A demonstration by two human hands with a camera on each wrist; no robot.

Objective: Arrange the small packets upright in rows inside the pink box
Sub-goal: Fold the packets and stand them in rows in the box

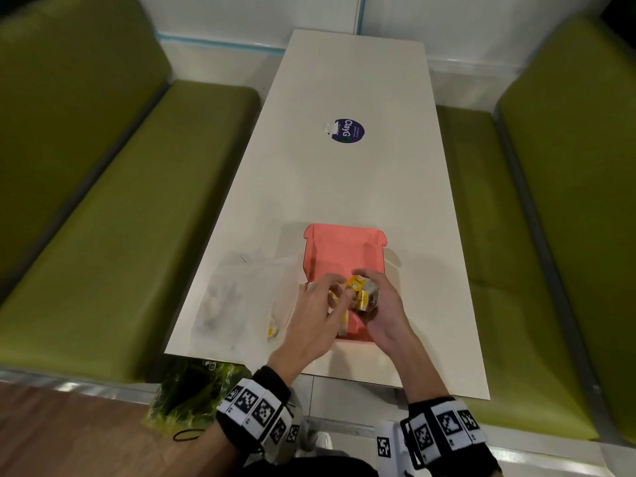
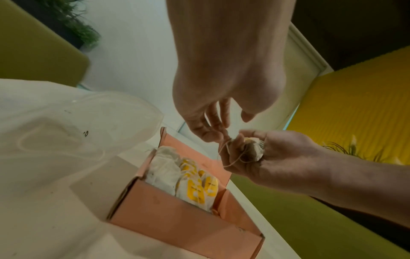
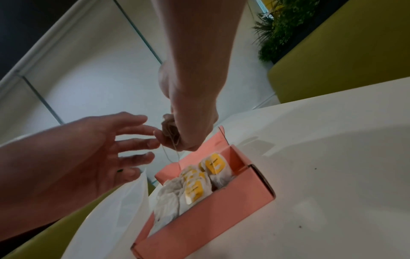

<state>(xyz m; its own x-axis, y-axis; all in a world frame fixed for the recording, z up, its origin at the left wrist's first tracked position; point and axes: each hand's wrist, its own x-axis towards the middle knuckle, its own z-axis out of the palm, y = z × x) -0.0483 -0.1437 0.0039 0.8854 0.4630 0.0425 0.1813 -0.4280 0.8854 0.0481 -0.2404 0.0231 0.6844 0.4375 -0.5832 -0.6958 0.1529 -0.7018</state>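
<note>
The right hand grips a packet over the pink box; left hand fingers pinch its string. The table sticker reads "ClayG".

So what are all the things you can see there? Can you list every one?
Pink box: one, pink, open on the table's near end.
Packets in box: several, white with yellow tags, near end of box.
Held packet: one, white with string, in right hand.
Plastic bag: one, clear, left of box.
Sticker: one, purple, mid-table.
Table: one, white.
Benches: two, green, either side.
Left hand: pinches the string.
Right hand: grips the held packet.
</note>
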